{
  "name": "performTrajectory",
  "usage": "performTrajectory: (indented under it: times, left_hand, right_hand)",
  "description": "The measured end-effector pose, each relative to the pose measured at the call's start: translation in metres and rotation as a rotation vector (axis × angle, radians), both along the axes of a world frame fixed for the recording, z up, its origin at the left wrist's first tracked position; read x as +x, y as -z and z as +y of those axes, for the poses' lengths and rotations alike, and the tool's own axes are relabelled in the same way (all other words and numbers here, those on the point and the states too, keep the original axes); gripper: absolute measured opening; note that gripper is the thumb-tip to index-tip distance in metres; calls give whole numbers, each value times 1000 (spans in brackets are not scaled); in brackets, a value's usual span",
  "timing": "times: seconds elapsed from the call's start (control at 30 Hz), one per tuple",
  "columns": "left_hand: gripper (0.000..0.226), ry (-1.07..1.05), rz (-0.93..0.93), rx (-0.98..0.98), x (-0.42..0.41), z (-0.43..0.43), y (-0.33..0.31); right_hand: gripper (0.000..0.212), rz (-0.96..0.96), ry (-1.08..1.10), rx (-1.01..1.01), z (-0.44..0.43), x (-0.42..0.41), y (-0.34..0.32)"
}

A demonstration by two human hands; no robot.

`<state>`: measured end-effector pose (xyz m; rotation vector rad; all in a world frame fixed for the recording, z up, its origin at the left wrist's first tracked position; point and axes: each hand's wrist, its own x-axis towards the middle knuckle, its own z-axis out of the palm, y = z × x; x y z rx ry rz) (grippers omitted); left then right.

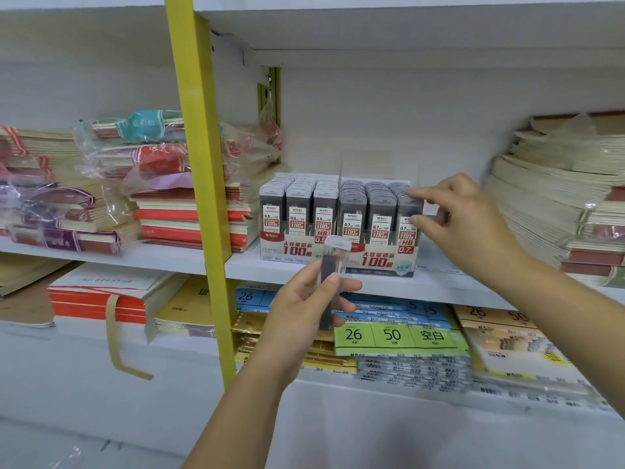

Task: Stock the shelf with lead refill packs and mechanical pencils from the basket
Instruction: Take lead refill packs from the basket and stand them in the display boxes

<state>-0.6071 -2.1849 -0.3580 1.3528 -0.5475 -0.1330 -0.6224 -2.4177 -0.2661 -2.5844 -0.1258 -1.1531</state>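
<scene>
The left hand (304, 309) grips a lead refill pack (333, 279) upright, at 6 o'clock from the display box (294, 250) on the shelf (243, 263). At the box's 3 o'clock, the right hand (463, 218) pinches the rightmost 0.7 pack (407, 214). Rows look full; forcing one in could tip neighbours. The held pack: slim clear case, dark leads.

Stationery shop — shelves (169, 260) of stacked notebooks (192, 228).
</scene>
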Motion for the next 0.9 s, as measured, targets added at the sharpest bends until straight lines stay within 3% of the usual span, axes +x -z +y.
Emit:
performTrajectory:
  times: [0.13, 0.3, 0.47, 0.6, 0.9]
  left_hand:
    - [25, -36, -50, 77, -4, -1, 0]
    - [42, 48, -90, 116, -17, -5, -8]
    - [48, 98, -48, 91, -18, -6, -5]
    - [31, 143, 48, 48, -15, -4, -5]
    - [31, 39, 1, 77, -11, -17, -7]
  right_hand:
    - [22, -56, -109, 62, 25, -23, 14]
    - [15, 265, -426, 431, 65, -34, 29]
    - [20, 225, -443, 584, 63, -32, 35]
    - [15, 216, -472, 688, 54, -35, 36]
    - [16, 228, -485, 762, 46, -35, 29]
